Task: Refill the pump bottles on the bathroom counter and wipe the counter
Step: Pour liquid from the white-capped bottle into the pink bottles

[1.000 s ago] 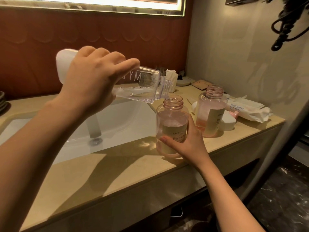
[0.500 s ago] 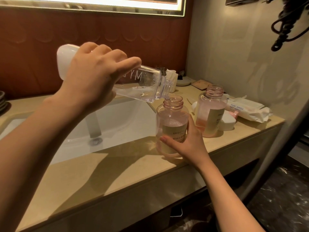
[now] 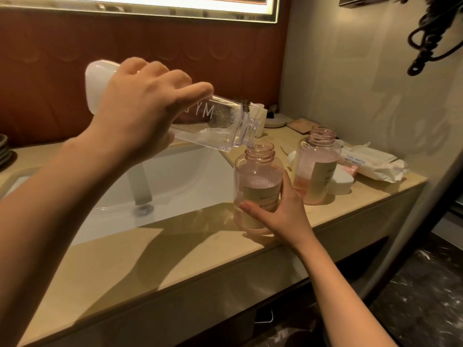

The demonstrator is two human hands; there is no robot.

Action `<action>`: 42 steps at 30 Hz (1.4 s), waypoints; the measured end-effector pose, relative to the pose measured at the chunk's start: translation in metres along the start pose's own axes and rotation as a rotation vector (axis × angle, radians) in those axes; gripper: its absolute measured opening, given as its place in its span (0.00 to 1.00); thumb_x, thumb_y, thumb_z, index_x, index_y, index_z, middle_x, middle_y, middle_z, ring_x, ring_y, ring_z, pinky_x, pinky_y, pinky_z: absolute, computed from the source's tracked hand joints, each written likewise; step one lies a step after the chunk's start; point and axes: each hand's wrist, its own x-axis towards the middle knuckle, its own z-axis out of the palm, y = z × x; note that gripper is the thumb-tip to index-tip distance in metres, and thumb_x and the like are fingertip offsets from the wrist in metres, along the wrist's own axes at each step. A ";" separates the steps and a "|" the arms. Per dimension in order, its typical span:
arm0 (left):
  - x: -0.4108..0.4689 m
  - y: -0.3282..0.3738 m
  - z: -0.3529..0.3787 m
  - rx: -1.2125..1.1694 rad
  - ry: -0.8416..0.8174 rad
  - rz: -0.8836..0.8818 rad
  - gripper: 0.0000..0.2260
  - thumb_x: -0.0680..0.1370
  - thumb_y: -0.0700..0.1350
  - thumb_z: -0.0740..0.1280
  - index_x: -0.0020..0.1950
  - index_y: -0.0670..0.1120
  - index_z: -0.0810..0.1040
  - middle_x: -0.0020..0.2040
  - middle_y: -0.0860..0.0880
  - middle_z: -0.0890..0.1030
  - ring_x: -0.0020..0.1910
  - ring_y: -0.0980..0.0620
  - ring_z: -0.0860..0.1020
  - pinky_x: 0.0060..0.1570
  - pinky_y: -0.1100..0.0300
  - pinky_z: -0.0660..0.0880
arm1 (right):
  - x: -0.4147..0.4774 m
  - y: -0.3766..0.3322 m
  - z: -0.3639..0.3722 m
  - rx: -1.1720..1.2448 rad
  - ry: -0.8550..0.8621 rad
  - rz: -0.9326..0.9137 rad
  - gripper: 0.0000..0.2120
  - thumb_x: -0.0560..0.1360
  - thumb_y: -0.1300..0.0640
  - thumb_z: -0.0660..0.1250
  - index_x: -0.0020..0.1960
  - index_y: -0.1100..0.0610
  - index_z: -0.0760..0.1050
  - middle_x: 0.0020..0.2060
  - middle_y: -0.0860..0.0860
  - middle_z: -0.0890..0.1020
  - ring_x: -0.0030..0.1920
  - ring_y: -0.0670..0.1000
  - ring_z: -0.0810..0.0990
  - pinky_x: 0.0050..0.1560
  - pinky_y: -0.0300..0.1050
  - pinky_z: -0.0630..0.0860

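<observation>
Left hand (image 3: 140, 113) grips the clear bottle (image 3: 225, 128), pouring liquid into the pink bottle (image 3: 258, 176) the right hand (image 3: 283, 216) holds. Its tilt has steepened slightly.

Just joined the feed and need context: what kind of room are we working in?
Probably a hotel bathroom vanity: a white sink set in the beige counter, a lit mirror above it, and a pack of wet wipes.
</observation>
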 end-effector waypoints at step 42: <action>0.040 0.000 -0.031 0.176 -0.107 0.187 0.26 0.71 0.37 0.64 0.69 0.49 0.69 0.57 0.38 0.78 0.53 0.36 0.76 0.53 0.44 0.68 | 0.000 -0.001 -0.001 -0.002 -0.013 -0.007 0.43 0.59 0.32 0.70 0.68 0.48 0.63 0.59 0.41 0.74 0.60 0.42 0.73 0.54 0.24 0.67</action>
